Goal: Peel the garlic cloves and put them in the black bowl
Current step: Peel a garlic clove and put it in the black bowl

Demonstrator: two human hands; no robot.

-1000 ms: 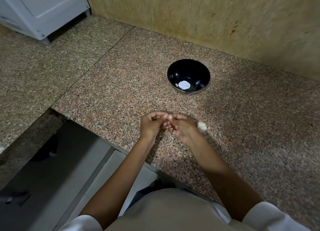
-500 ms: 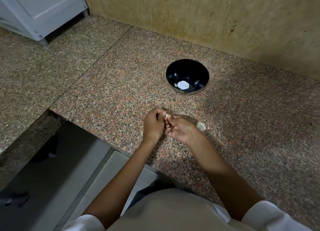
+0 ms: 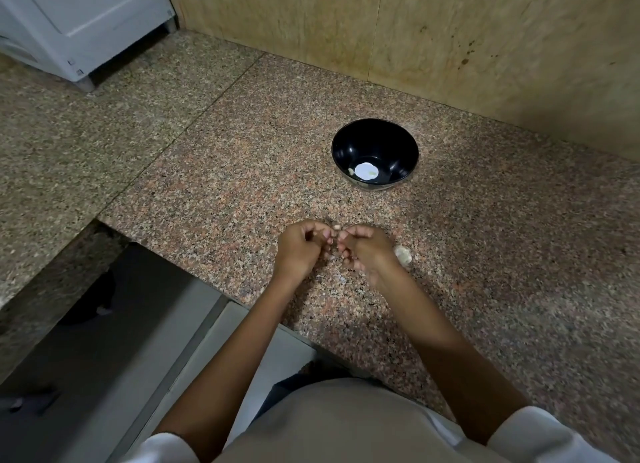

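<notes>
I see the left hand [image 3: 300,251] and right hand [image 3: 367,251] with fingers curled, both grips closing at the fingertips on a small clove [image 3: 335,227] just above the surface [image 3: 214,192], with a garlic piece [image 3: 403,254] lying just beside the right hand and the bowl [image 3: 375,140] standing farther back, well apart.

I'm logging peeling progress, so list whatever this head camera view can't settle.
All in the head view:
1. Clove between the left hand and right hand: tiny and covered by curled fingers, so peeled or not is unclear.
2. Garlic piece on the counter: partly behind the right wrist, blurred.
3. Pale patch in the black bowl: garlic or glare, can't tell.
4. Specks below the hands: too small to name.
</notes>
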